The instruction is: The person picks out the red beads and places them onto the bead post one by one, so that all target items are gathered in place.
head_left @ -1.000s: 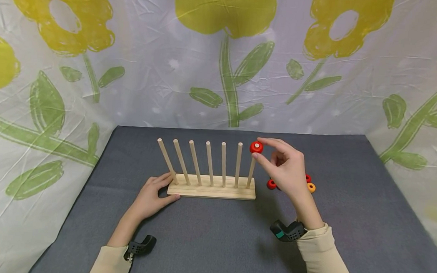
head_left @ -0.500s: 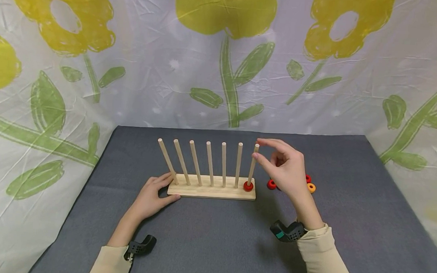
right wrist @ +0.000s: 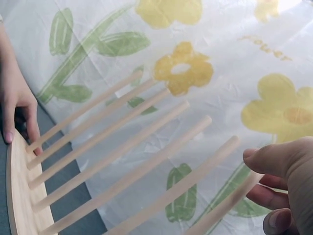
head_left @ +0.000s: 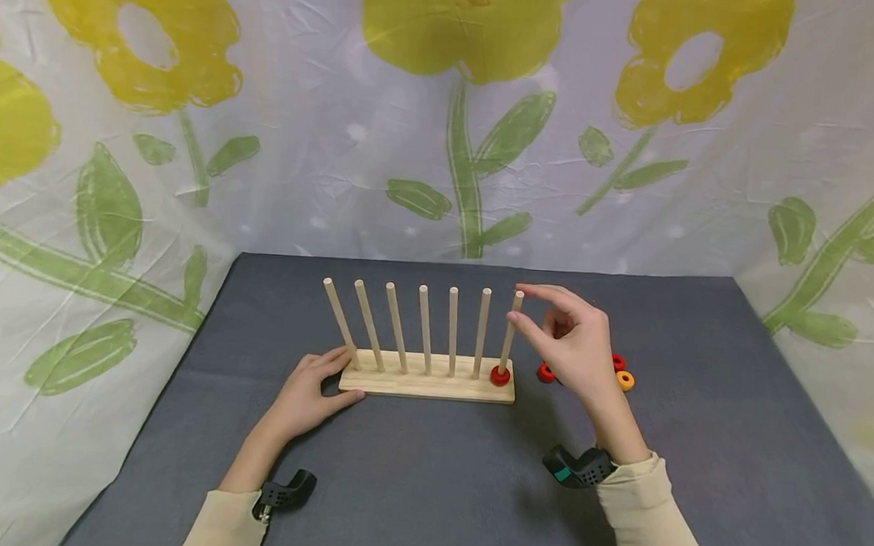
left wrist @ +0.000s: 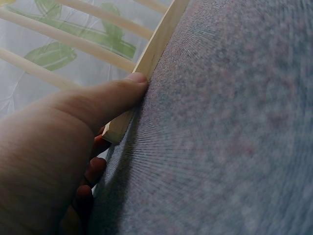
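Observation:
A wooden peg stand with a row of several upright pegs sits mid-table. One red ring lies around the foot of its rightmost peg. My left hand grips the left end of the base, thumb along the front edge and fingers behind, as the left wrist view also shows. At the top of the rightmost peg is my right hand, thumb and forefinger spread on either side of it with no ring between them. In the right wrist view the red ring is out of sight.
Right of the stand, partly behind the right hand, lie loose red rings and a yellow-orange ring. A dark grey cloth covers the table. A flower-printed curtain hangs behind and at both sides.
The red ring left the right thumb and forefinger at the peg's top and dropped to the base. Both hands stay nearly in place; the head view shifted slightly.

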The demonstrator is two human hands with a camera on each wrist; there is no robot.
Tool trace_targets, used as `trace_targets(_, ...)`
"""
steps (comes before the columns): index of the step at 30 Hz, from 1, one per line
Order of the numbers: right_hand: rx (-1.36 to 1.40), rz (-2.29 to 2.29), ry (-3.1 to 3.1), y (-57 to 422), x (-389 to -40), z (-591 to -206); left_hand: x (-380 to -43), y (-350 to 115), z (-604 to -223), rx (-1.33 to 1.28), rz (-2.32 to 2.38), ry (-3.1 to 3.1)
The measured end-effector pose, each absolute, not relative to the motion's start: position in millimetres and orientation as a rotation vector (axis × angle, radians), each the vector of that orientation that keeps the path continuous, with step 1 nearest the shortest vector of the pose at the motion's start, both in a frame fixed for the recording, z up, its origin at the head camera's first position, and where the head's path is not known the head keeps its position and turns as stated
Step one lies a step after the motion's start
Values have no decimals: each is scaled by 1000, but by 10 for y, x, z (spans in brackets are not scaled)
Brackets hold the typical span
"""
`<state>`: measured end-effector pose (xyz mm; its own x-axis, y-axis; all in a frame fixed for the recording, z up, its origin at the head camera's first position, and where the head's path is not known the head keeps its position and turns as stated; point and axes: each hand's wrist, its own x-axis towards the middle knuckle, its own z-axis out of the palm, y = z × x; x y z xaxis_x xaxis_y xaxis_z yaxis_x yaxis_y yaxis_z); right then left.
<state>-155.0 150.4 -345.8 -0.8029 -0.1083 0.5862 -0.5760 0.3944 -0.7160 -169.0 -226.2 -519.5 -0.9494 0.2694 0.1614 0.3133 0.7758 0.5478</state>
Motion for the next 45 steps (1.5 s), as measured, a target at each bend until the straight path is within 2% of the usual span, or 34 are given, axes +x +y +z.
trace_targets(9,563,1362,-2220,1710,-1559,-3524,-1691,-2268,-5211,-466,-921,-2884)
trace_targets(21,375,1362,-2350,2403,-1546,-3750,-1693,-2300,-5208,-458,-896,-2884)
trace_targets(30,176,1290,-2381,2974,-1683,-4199,-1688,-2302,-5208,-459,-905,-2886)
trace_targets(45,-81,1265,-2433,3243,-1635,-4620,-1678,-2249,-5178,-477,-910,-2878)
